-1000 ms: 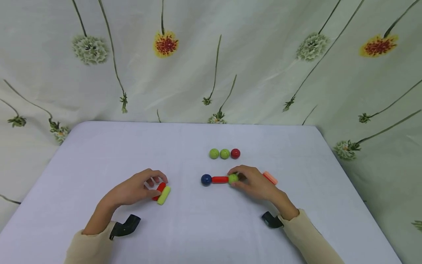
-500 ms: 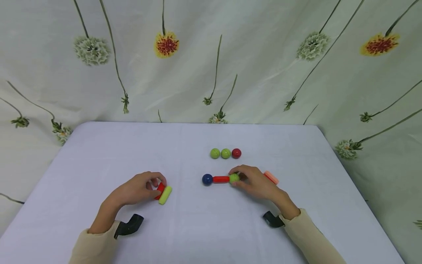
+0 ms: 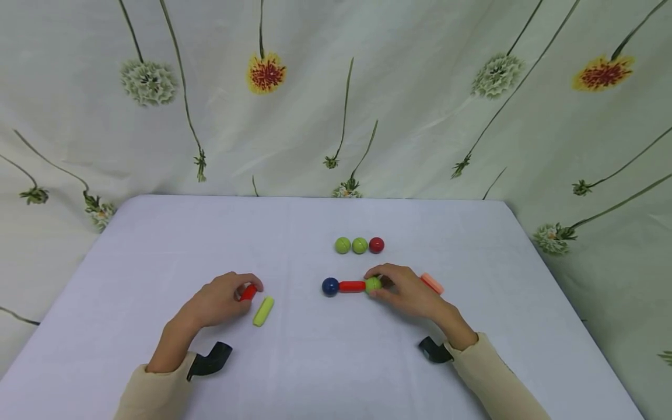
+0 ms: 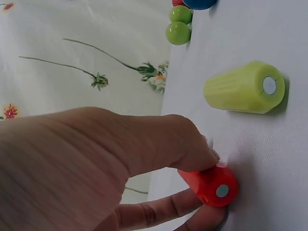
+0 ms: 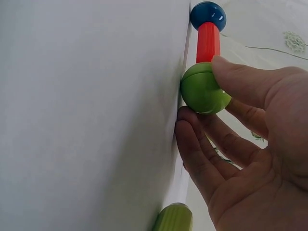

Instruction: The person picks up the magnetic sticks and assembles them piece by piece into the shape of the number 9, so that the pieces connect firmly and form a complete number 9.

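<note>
Left hand (image 3: 217,300): thumb and fingers (image 4: 192,149) curled round a short red plastic cylinder (image 3: 248,292), pinching it against the white tabletop (image 3: 315,373). Just right of it, apart from the hand, a yellow-green ribbed plastic cylinder (image 3: 263,311) lying flat, its metal end disc plain in the left wrist view (image 4: 244,86).

Right hand (image 3: 406,291): fingertips (image 5: 231,79) closed on a green plastic ball (image 3: 373,284), thumb on one side and fingers on the other. Joined to that ball on its left, a red plastic rod (image 3: 352,286), and at the rod's far left end a dark blue plastic ball (image 3: 329,286), the three in one straight row on the table. Behind the right hand, partly hidden, a salmon-pink plastic cylinder (image 3: 432,283).

Farther back, near the table's middle, a row of three loose balls touching: two green balls (image 3: 350,245) and one red ball (image 3: 375,245) on the right.

At both wrists, cream sleeves and black camera mounts (image 3: 209,360). Beyond the table, a pale curtain printed with dandelion flowers (image 3: 266,73)
</note>
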The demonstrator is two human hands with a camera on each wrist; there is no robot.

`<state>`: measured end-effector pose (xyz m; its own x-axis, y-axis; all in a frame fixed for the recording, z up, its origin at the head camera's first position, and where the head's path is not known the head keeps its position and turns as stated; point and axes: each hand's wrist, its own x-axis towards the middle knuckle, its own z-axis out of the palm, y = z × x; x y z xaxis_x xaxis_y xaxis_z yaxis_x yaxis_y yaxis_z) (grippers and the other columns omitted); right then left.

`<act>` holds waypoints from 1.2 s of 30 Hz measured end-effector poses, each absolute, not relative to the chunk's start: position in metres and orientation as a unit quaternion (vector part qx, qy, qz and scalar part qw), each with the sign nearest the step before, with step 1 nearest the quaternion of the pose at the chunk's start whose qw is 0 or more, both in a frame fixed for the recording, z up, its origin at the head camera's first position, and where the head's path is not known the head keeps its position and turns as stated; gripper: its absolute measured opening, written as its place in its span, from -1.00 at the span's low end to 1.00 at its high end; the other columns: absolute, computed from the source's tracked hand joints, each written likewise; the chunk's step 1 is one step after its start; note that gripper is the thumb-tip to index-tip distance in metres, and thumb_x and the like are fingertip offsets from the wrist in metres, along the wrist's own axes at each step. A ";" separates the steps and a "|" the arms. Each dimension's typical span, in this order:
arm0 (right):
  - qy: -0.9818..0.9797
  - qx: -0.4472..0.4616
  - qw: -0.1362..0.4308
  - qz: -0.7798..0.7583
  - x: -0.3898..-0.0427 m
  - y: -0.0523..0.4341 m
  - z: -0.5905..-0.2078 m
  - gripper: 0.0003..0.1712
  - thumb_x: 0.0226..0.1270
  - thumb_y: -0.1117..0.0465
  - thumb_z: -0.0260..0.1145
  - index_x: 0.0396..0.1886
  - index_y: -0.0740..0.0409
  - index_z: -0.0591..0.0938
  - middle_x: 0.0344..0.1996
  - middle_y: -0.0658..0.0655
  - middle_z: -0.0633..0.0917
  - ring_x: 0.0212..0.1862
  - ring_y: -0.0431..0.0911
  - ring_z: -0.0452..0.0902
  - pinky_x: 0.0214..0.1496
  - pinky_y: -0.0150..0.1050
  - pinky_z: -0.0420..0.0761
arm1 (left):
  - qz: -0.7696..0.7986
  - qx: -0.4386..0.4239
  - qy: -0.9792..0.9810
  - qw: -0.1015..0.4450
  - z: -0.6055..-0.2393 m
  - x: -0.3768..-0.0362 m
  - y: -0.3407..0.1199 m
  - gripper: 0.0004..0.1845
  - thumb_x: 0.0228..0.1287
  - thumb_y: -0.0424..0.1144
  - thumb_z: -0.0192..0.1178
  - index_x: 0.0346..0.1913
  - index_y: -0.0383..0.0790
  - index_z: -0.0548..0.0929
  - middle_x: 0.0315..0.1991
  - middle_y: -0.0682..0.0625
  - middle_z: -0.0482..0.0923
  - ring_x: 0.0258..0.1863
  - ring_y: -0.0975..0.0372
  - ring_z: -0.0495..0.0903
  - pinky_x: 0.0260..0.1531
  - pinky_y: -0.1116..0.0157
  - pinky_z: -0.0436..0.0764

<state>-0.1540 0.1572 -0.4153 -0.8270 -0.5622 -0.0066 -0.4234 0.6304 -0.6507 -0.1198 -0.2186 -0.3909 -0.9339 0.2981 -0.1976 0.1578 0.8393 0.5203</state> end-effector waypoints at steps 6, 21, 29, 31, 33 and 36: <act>0.899 -0.270 0.108 -0.327 -0.154 0.157 -0.416 -0.62 0.22 0.15 0.33 0.04 -0.02 0.55 -0.17 -0.15 0.59 -0.13 -0.24 0.52 0.02 -0.29 0.56 | 0.257 0.107 0.954 0.111 -0.392 -0.120 -0.218 -0.72 0.08 -0.36 0.17 -0.11 -0.05 0.60 -0.36 -0.02 0.50 -0.41 0.21 0.43 -0.49 0.32 0.38; 0.897 -0.280 0.100 -0.328 -0.153 0.156 -0.415 -0.63 0.22 0.17 0.33 0.04 0.01 0.54 -0.16 -0.10 0.61 -0.12 -0.21 0.54 0.01 -0.27 0.57 | 0.284 0.117 0.949 0.065 -0.381 -0.117 -0.205 -0.67 0.14 -0.34 0.18 0.01 -0.11 0.55 -0.29 -0.05 0.48 -0.38 0.22 0.45 -0.45 0.36 0.45; 0.895 -0.283 0.098 -0.330 -0.153 0.157 -0.414 -0.62 0.23 0.17 0.33 0.05 0.01 0.54 -0.16 -0.09 0.60 -0.13 -0.21 0.54 0.01 -0.27 0.57 | 0.338 0.161 0.925 0.072 -0.376 -0.112 -0.184 -0.68 0.16 -0.33 0.20 0.01 -0.10 0.56 -0.28 0.05 0.54 -0.36 0.29 0.50 -0.34 0.41 0.54; 0.895 -0.283 0.097 -0.330 -0.153 0.157 -0.414 -0.62 0.22 0.16 0.33 0.05 0.01 0.54 -0.16 -0.10 0.61 -0.13 -0.21 0.54 0.00 -0.28 0.58 | 0.351 0.171 0.918 0.071 -0.377 -0.111 -0.180 -0.68 0.16 -0.34 0.20 0.00 -0.10 0.57 -0.29 0.09 0.57 -0.37 0.31 0.52 -0.32 0.42 0.54; 0.896 -0.283 0.097 -0.328 -0.153 0.157 -0.415 -0.62 0.22 0.16 0.33 0.05 0.01 0.54 -0.16 -0.10 0.60 -0.13 -0.22 0.54 -0.01 -0.29 0.58 | 0.364 0.179 0.911 0.066 -0.378 -0.110 -0.178 -0.69 0.16 -0.34 0.21 0.00 -0.10 0.57 -0.30 0.11 0.58 -0.37 0.32 0.53 -0.31 0.43 0.55; 0.897 -0.280 0.099 -0.327 -0.154 0.157 -0.415 -0.62 0.22 0.16 0.33 0.05 0.00 0.54 -0.16 -0.10 0.61 -0.14 -0.22 0.54 -0.01 -0.29 0.58 | 0.387 0.178 0.903 0.064 -0.381 -0.109 -0.172 -0.70 0.18 -0.33 0.22 -0.01 -0.07 0.58 -0.29 0.12 0.59 -0.38 0.32 0.56 -0.32 0.42 0.56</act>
